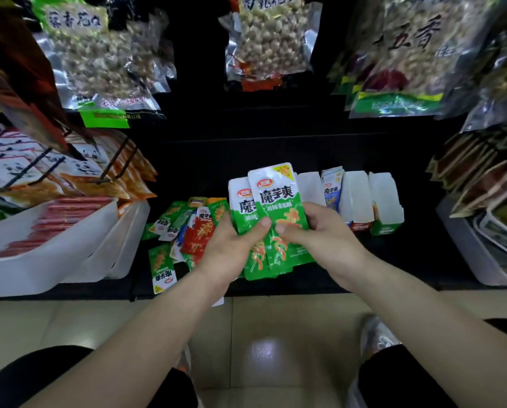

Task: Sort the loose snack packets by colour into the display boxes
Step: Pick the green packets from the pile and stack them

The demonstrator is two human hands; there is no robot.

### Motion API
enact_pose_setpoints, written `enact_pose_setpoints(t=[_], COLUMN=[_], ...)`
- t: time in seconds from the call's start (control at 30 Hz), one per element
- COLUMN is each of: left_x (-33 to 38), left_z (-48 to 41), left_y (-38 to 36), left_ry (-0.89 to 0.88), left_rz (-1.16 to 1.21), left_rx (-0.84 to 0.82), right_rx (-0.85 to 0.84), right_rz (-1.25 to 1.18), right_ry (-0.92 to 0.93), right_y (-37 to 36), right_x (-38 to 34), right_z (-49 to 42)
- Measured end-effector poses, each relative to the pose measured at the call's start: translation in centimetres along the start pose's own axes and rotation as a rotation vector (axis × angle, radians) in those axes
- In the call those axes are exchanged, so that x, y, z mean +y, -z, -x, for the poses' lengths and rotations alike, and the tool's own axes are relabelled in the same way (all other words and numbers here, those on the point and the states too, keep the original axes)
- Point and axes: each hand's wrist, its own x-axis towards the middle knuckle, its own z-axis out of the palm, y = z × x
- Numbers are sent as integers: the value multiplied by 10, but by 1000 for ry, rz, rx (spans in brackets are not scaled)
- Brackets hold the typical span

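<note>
Stack of green packets (278, 207), slightly fanned, is held above the shelf (393, 260). The left hand (231, 248) pinches it, thumb in front and fingers behind, and the right hand (320, 234) grips the other side. The packets look light, thin and glossy, likely to slip over one another, so a mid-body pinch seems safest. Mixed loose packets (184, 228) lie on the shelf to the left, and the green-fronted display box (386, 207) stands to the right.

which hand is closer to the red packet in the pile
Left. The left hand is right beside the red packet; the right hand is across the held green packets.
</note>
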Motion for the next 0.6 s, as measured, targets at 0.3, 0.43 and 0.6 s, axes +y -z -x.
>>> enact_pose_setpoints(t=[0.3,0.43,0.6], left_x=[-23,-34,-33], left_z=[-34,-47,-56], left_y=[-4,-7,-6], left_ry=[55,140,139], left_rz=[149,162,230], left_rx=[17,46,45], right_rx=[-59,-62,23], right_rz=[-31,-45,-67], right_ry=[-101,-145,-161], right_y=[0,9,23], right_x=[19,29,36], right_z=[-34,-40,-47])
